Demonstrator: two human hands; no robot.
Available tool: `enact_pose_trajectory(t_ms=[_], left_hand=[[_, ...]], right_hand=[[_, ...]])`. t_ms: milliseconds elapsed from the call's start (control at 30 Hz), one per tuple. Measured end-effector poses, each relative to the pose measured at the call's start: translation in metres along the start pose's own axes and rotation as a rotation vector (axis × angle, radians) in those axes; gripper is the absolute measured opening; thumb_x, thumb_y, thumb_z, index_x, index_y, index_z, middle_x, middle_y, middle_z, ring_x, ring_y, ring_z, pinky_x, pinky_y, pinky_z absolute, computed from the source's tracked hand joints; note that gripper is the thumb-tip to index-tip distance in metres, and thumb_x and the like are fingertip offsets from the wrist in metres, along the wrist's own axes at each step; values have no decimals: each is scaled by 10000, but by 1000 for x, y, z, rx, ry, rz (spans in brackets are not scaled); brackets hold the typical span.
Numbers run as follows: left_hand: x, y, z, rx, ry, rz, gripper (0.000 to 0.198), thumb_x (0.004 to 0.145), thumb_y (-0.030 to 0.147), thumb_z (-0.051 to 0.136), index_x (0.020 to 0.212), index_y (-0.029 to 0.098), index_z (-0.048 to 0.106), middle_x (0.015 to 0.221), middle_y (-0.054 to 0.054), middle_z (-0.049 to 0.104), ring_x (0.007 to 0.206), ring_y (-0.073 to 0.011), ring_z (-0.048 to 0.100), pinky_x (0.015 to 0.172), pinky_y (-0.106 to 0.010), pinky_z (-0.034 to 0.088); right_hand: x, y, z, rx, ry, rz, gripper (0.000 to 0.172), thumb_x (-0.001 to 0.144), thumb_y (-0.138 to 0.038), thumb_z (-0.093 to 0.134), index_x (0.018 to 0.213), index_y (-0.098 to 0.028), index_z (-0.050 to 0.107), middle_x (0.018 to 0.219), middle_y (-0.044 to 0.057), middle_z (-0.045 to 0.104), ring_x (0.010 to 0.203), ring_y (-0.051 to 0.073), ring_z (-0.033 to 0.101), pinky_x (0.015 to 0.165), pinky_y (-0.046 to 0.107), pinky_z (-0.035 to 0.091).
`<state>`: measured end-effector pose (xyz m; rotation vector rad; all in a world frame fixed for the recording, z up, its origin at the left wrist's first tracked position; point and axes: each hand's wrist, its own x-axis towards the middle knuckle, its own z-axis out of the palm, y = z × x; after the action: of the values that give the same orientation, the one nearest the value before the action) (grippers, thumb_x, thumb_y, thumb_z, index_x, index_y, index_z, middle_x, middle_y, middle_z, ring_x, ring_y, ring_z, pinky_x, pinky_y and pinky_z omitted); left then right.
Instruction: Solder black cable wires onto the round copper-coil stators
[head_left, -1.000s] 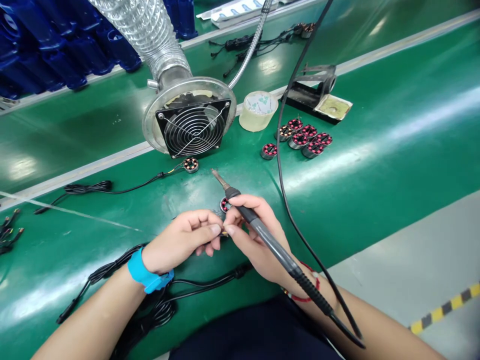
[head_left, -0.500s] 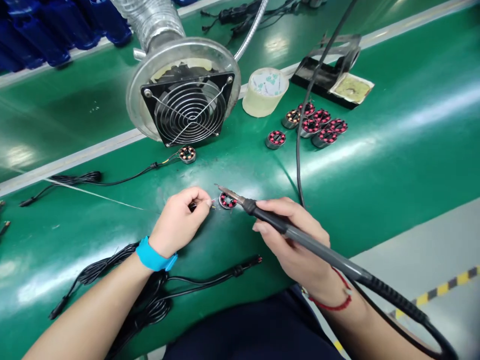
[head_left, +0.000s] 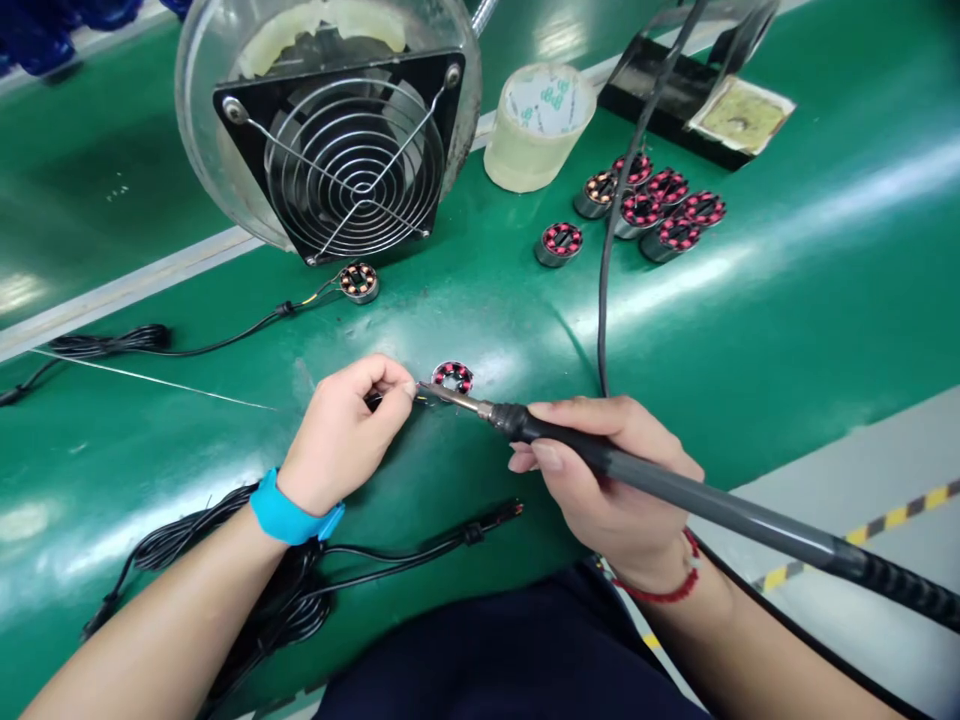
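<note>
My left hand (head_left: pixel 349 425) is closed, thumb and forefinger pinching the end of a black cable whose thin wires (head_left: pixel 422 397) poke out past the fingertips. In my right hand (head_left: pixel 615 475) is a soldering iron (head_left: pixel 555 432), gripped like a pen. Its tip (head_left: pixel 435 390) points left and lies at the wire ends, close to my left fingertips; whether it touches them I cannot tell. Just behind the tip, a motor stator (head_left: pixel 453 374) with red windings sits on the green bench, partly covered by the iron.
A fume fan (head_left: pixel 360 190) stands behind my hands, with a wired stator (head_left: pixel 358 283) below it. Several stators (head_left: pixel 667 235), a tape roll (head_left: pixel 536 130) and an iron stand (head_left: pixel 675 110) lie back right. Black cables (head_left: pixel 300 600) lie near my left forearm. The iron's cord (head_left: pixel 609 270) hangs at right.
The soldering iron's tip has come down and left to the wire ends at my left fingertips. My left hand keeps its pinch. The whole view has shifted and moved closer.
</note>
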<state>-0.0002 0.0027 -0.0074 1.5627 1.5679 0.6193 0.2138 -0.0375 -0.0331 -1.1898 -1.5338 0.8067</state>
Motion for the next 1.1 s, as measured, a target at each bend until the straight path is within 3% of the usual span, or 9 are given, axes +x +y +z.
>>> enact_pose_trajectory(t_ms=[300, 467, 633, 767, 900, 967, 1100], left_hand=[[1, 1, 0, -7, 12, -18, 142, 839, 209, 526, 719, 167, 587, 596, 56, 487, 552, -71, 428, 530, -207, 341], [1, 0, 1, -8, 5, -11, 142, 838, 214, 524, 721, 166, 587, 598, 53, 500, 552, -74, 432, 535, -209, 347], [1, -1, 1, -4, 8, -2, 151, 840, 239, 524, 722, 166, 584, 617, 45, 520, 572, -83, 448, 556, -216, 364], [2, -1, 0, -6, 2, 11, 164, 840, 265, 518, 727, 167, 585, 620, 38, 532, 581, -96, 464, 564, -227, 373], [3, -1, 0, -9, 10, 25, 158, 833, 257, 510, 725, 169, 586, 633, 34, 552, 591, -104, 478, 579, -236, 380], [3, -1, 0, -18, 14, 28, 150, 827, 241, 509, 718, 170, 583, 635, 35, 552, 592, -102, 474, 580, -237, 375], [2, -2, 0, -51, 9, 20, 153, 836, 248, 512, 724, 173, 584, 642, 35, 551, 600, -102, 470, 586, -239, 373]], right_hand=[[-2, 0, 2, 36, 19, 5, 218, 812, -225, 702, 1025, -222, 656, 834, 7, 721, 622, 151, 693, 519, 265, 572], [9, -4, 3, 19, 45, -94, 262, 824, -183, 686, 1076, -248, 648, 860, -3, 709, 610, 133, 674, 556, 273, 573], [27, -17, 3, -50, -135, -140, 351, 874, -158, 634, 1203, -272, 593, 1057, 9, 718, 804, 140, 713, 763, 273, 591], [45, -25, 8, -99, -314, -118, 320, 936, -176, 529, 1243, -266, 547, 1003, 4, 725, 871, 154, 709, 821, 284, 572], [60, -21, 22, -163, -466, -113, 351, 902, -141, 531, 1237, -245, 517, 1078, 35, 685, 1009, 193, 655, 917, 347, 516], [63, -14, 31, -137, -501, -118, 408, 877, -101, 518, 1261, -233, 477, 1084, 43, 667, 1032, 192, 626, 951, 365, 486], [64, -1, 43, -98, -490, -86, 377, 882, -90, 461, 1234, -225, 466, 947, 25, 659, 897, 177, 623, 898, 375, 487]])
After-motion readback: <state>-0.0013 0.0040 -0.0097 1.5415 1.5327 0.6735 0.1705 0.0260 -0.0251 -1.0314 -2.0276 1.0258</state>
